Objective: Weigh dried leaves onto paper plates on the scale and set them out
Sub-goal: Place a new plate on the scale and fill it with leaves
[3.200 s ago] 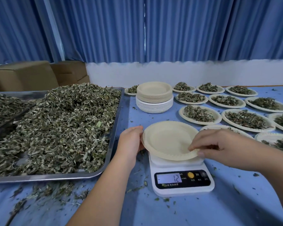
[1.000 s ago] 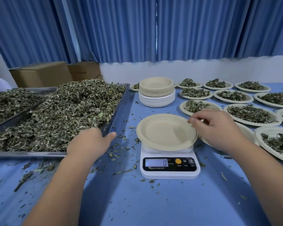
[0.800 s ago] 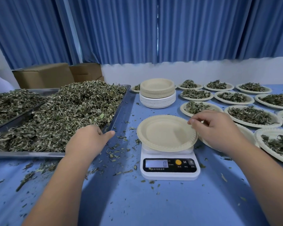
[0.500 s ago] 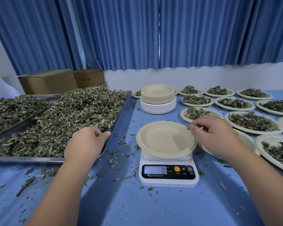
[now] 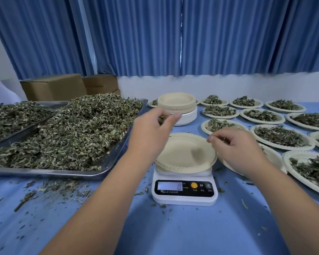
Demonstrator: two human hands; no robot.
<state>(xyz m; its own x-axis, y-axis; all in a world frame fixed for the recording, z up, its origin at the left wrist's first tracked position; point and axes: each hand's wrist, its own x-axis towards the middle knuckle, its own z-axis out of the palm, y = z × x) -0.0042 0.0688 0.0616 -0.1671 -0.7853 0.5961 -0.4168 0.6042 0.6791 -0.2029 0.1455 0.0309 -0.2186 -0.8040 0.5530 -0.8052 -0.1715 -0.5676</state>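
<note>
Over the middle of the blue cloth-covered table [image 5: 173, 229], a white plastic scale [image 5: 184, 194] is set, with a zero shown on its grey display. A round, cream paper plate [image 5: 180, 155] with a finely crimped rim is carried on its platform, slightly tilted. A blurred greenish smear is seen over the plate's smooth well; what it is cannot be told.

The plate's far right rim is pinched by the right hand [image 5: 236, 148], with thumb and curled fingers drawn narrowly together. The left hand [image 5: 151, 133] is held above the plate's left edge, and a small clump of dried leaves [image 5: 161, 119] is gripped between its closed fingers and thumb.

To the left, a shallow steel tray [image 5: 44, 174] with rounded corners is filled with a loose, crumpled heap [image 5: 77, 129] of grey-green leaf. A second metal tray [image 5: 50, 105], likewise filled, is overlapped by it at the far left. Brittle scraps [image 5: 59, 186] are scattered over the cloth in front of the tray.

Behind the scale, a stack of plates [image 5: 177, 105] is stood, cream ones over white. To the right, filled plates [image 5: 276, 137] are laid out in rows, each with a low, ragged mound of leaf. Two plain cardboard boxes [image 5: 53, 87] are seen beyond the trays, under pleated blue curtains [image 5: 173, 34].
</note>
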